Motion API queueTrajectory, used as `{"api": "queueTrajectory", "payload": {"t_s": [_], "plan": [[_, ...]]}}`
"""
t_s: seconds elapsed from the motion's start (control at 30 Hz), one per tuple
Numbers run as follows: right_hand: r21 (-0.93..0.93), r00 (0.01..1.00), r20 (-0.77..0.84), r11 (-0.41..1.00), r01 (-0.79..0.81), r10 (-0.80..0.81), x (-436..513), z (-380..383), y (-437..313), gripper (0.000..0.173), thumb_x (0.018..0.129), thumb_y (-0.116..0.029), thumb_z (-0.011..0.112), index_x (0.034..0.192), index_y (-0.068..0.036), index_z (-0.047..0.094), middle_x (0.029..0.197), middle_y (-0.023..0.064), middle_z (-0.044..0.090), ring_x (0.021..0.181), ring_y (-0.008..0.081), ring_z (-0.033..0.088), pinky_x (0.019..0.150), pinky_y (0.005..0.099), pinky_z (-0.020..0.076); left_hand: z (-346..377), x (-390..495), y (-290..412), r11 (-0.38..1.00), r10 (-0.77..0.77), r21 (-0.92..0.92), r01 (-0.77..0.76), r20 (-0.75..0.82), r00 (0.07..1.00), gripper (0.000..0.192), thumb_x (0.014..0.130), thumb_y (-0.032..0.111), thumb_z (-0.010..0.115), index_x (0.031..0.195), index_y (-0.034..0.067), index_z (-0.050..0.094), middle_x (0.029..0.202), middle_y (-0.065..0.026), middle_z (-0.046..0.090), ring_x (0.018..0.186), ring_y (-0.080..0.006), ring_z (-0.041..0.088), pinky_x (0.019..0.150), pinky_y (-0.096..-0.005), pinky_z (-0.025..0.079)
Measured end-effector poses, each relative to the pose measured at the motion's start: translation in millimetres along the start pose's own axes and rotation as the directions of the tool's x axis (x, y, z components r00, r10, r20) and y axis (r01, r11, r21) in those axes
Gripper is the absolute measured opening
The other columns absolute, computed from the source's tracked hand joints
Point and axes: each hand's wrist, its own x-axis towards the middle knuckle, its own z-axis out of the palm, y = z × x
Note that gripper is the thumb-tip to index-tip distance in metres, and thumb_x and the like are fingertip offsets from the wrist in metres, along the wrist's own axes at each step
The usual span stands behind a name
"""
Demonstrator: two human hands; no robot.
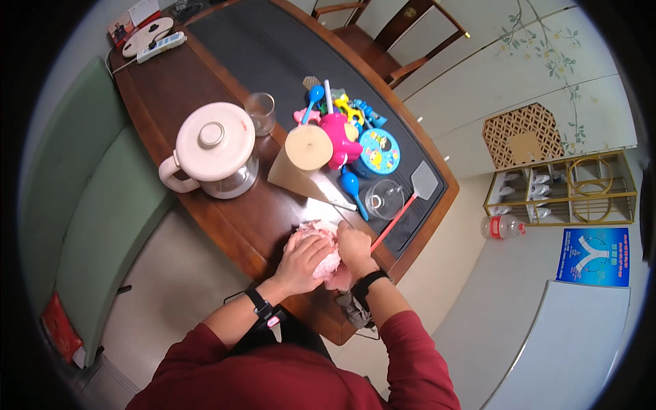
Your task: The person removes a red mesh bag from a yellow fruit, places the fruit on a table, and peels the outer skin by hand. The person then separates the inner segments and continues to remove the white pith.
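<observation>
At the near edge of the wooden table (220, 215), both my hands are on a crumpled pink bundle (326, 266), apparently soft cloth. My left hand (303, 264) lies over its left side with the fingers curved around it. The fingers of my right hand (354, 250) are curled at its right side, and they hide the part they grip. A loose pink fold hangs below, between the wrists. Just beyond the bundle is a white-and-tan roll (307, 148) standing on end, its loose sheet reaching toward a pen (342, 204).
A glass kettle with a pink lid (215, 130) and a glass cup (261, 115) stand left. Right are blue maracas (350, 184), a pink toy (338, 141), a blue toy drum (379, 154), a glass bowl (384, 200) and a fly swatter (424, 180). Grey cloth (353, 310) lies under my right wrist.
</observation>
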Motion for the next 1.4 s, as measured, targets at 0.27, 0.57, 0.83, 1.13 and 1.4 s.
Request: {"api": "queueTrajectory", "payload": {"t_s": [0.27, 0.57, 0.83, 1.13, 1.4], "plan": [[0.03, 0.998, -0.065, 0.999, -0.02, 0.022, -11.3, 28.9, 13.1, 0.013, 0.094, -0.019, 0.057, 0.098, -0.007, 0.056, 0.074, 0.0151, 0.072, 0.07, 0.0358, 0.073, 0.059, 0.0499, 0.0563, 3.3, 1.5, 0.2, 1.0, 0.026, 0.012, -0.026, 0.031, 0.999, 0.064, 0.064, 0.018, 0.079, 0.126, 0.01, 0.065, 0.129, -0.0074, 0.061, 0.127, -0.0271, 0.055, 0.114, -0.0564, 0.034], [0.123, 0.994, -0.106, 0.992, -0.012, 0.025, -13.9, 46.4, 20.5, 0.034, 0.088, -0.032, 0.074, 0.108, -0.01, 0.058, 0.075, 0.0147, 0.072, 0.072, 0.0364, 0.073, 0.061, 0.0498, 0.0553, 6.0, -3.1, 3.7, 0.999, 0.038, 0.031, -0.039, 0.035, 0.999, 0.061, 0.063, 0.015, 0.079, 0.122, 0.011, 0.065, 0.129, -0.0072, 0.061, 0.128, -0.0281, 0.054, 0.114, -0.0558, 0.033], [0.176, 0.982, -0.19, 0.984, 0.01, 0.024, -22.1, 39.5, 14.4, 0.036, 0.088, -0.033, 0.074, 0.109, -0.007, 0.06, 0.076, 0.015, 0.073, 0.072, 0.0378, 0.072, 0.063, 0.0501, 0.0552, 3.7, -7.0, 0.8, 0.998, 0.054, -0.009, -0.054, -0.033, 0.998, 0.064, 0.063, 0.017, 0.084, 0.123, 0.011, 0.061, 0.131, -0.0096, 0.061, 0.13, -0.0314, 0.055, 0.114, -0.0541, 0.034], [0.347, 0.755, -0.625, 0.937, 0.043, 0.197, -105.0, -29.4, -10.1, 0.048, 0.088, -0.022, 0.076, 0.125, 0.002, 0.057, 0.114, 0.0186, 0.063, 0.112, 0.037, 0.06, 0.089, 0.0466, 0.0511, 9.3, -6.1, 9.3, 0.993, -0.089, 0.061, 0.098, -0.136, 0.987, 0.071, 0.063, 0.015, 0.083, 0.129, 0.008, 0.056, 0.134, -0.0142, 0.058, 0.129, -0.0375, 0.052, 0.111, -0.0496, 0.039], [0.891, 0.816, 0.114, 0.304, -0.336, 0.567, -152.9, 33.5, -70.1, 0.073, 0.089, -0.042, 0.078, 0.136, 0.009, 0.055, 0.107, 0.02, 0.074, 0.087, 0.0255, 0.075, 0.083, 0.0372, 0.0575, 4.3, -1.0, 4.5, 0.971, -0.228, 0.069, 0.229, -0.029, 0.973, 0.081, 0.066, 0.021, 0.087, 0.138, 0.007, 0.052, 0.143, -0.0165, 0.051, 0.135, -0.0395, 0.044, 0.112, -0.0495, 0.04]]}}
